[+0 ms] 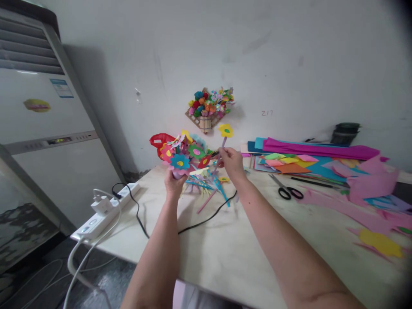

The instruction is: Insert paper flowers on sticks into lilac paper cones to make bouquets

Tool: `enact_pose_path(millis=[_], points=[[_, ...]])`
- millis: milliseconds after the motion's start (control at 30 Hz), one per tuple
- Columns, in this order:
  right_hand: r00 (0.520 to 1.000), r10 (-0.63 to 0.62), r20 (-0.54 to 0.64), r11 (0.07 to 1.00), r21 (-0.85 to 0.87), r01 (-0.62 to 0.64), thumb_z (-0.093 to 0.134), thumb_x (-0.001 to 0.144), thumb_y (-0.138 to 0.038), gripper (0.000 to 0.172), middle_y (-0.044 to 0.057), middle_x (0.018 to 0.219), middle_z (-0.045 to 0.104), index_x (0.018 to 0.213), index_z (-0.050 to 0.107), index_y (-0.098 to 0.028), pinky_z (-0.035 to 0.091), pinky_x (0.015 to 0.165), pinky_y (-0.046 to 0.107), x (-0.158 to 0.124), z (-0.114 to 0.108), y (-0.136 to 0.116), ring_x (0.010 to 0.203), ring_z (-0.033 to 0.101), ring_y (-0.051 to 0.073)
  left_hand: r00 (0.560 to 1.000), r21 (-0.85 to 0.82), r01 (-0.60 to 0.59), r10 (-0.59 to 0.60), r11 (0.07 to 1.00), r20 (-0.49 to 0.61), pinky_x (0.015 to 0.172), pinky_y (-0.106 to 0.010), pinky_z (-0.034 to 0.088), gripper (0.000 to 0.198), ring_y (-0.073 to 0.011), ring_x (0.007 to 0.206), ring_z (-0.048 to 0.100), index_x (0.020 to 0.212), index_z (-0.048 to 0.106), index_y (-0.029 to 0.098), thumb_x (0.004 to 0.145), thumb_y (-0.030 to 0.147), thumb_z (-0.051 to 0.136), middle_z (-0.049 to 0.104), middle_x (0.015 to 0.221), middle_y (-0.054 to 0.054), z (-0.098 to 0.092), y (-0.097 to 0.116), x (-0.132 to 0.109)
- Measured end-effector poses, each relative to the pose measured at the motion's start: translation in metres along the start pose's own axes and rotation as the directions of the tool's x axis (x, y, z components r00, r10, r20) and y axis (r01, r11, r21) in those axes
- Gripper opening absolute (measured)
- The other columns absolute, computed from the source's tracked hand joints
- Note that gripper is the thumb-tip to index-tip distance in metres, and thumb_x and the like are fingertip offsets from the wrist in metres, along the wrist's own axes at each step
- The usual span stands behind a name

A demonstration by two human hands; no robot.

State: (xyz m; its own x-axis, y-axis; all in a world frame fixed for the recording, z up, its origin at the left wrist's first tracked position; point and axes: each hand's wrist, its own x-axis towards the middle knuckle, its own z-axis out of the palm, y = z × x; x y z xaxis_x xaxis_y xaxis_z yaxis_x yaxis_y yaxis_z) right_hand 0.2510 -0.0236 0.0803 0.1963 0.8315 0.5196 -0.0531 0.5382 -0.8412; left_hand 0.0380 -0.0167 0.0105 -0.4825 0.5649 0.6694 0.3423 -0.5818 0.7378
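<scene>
My left hand is closed around a light purple holder, mostly hidden by my fingers. Out of it rises a bunch of colourful paper flowers, with blue, pink, green and red blooms. Between the fingertips of my right hand is the purple stem of a yellow paper flower with a green centre, upright to the right of the bunch. Below both hands, loose paper stems in blue, purple and yellow lie on the table, with another small yellow flower among them.
Black-handled scissors and a dark pen-like stick lie at right, near stacked coloured paper and pink scraps. A black cable crosses the table from the power strip. A flower basket hangs on the wall.
</scene>
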Motion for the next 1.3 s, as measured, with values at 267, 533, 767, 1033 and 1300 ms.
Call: enact_pose_path(millis=[267,533,767,1033,1300], points=[[0.995,-0.011,-0.104,0.979,0.202,0.032,0.058,0.073,-0.06,0.043,-0.001,0.059,0.064,0.072,0.055,-0.017,0.046,0.043,0.021,0.002,-0.011,-0.028,0.043,0.056,0.009,0.996,-0.031,0.071,-0.069,0.997,0.05,0.065,-0.024,0.044,0.043,-0.0144,0.069,0.054,0.086,0.061,0.02,0.049,0.031,0.079,0.059,0.072,0.002,0.002,-0.009,0.0],[0.988,-0.017,-0.152,0.96,0.272,0.059,0.056,0.074,-0.063,0.046,-0.001,0.057,0.064,0.075,0.053,-0.018,0.046,0.041,0.021,0.001,-0.013,-0.046,0.044,0.059,0.011,0.985,-0.04,0.169,-0.169,0.985,0.021,0.061,-0.021,0.043,0.048,-0.0124,0.068,0.055,0.093,0.064,0.02,0.051,0.038,0.08,0.062,0.077,0.001,0.006,-0.012,0.002],[0.989,-0.015,-0.144,0.959,0.279,0.055,0.052,0.079,-0.061,0.042,-0.001,0.058,0.063,0.074,0.051,-0.019,0.05,0.047,0.022,-0.006,-0.002,-0.05,0.051,0.063,0.012,0.978,0.087,0.2,-0.203,0.976,0.035,0.064,-0.023,0.043,0.046,-0.0152,0.071,0.055,0.09,0.069,0.02,0.052,0.042,0.079,0.064,0.075,0.0,0.002,0.002,-0.001],[0.991,-0.017,-0.131,0.934,0.351,0.062,0.053,0.08,-0.057,0.039,-0.001,0.064,0.066,0.074,0.052,-0.019,0.051,0.051,0.023,-0.012,0.009,-0.046,0.055,0.065,0.012,0.98,0.106,0.189,-0.195,0.976,0.045,0.064,-0.023,0.043,0.047,-0.0149,0.071,0.054,0.092,0.068,0.019,0.055,0.047,0.077,0.063,0.075,0.0,0.002,-0.004,-0.001],[0.992,-0.015,-0.122,0.902,0.427,0.066,0.059,0.076,-0.057,0.038,-0.001,0.064,0.067,0.071,0.052,-0.02,0.052,0.051,0.025,-0.012,0.01,-0.041,0.052,0.064,0.013,0.976,0.136,0.203,-0.212,0.97,0.054,0.067,-0.023,0.043,0.055,-0.0144,0.074,0.054,0.096,0.066,0.017,0.054,0.051,0.075,0.062,0.078,0.0,0.002,-0.002,-0.001]])
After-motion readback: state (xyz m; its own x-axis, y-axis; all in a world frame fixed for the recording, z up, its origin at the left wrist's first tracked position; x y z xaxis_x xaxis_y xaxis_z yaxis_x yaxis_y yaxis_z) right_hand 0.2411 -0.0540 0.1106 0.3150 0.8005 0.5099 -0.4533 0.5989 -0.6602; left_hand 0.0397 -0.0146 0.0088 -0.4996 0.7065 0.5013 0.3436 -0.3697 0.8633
